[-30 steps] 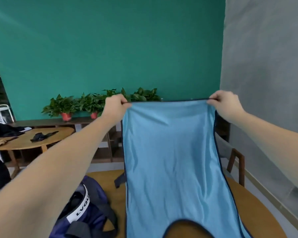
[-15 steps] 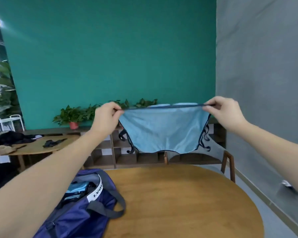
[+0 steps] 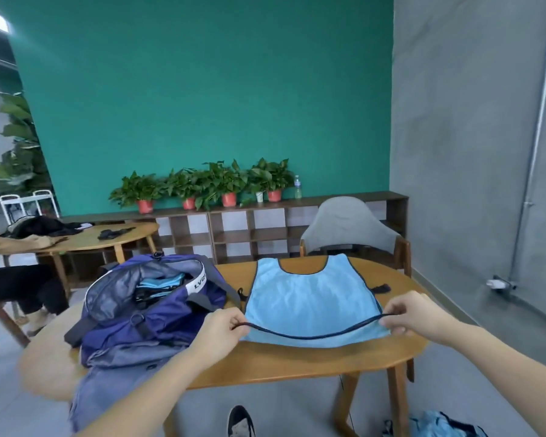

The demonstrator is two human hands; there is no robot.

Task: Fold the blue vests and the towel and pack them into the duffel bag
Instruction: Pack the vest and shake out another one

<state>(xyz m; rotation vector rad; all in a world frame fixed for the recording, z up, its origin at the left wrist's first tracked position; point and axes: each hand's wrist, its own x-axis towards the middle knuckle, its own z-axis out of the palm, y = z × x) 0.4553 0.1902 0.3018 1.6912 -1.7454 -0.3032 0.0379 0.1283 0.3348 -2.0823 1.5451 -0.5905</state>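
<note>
Blue vest [image 3: 309, 302] laid flat on desk [image 3: 297, 364], frame centre; hem pinched at both corners by left hand [image 3: 224, 328] and right hand [image 3: 412, 313] fingers. Duffel bag [image 3: 148, 307] unzipped at left.

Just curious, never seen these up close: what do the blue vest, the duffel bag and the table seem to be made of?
The blue vest looks like thin, light synthetic fabric, matte, with dark binding along its edges; it drapes limply. The duffel bag seems nylon-like: slight sheen, crumpled folds, grey webbing straps. The table appears to be wood or wood veneer, smooth, with a warm brown grain; which of the two I cannot tell.
</note>
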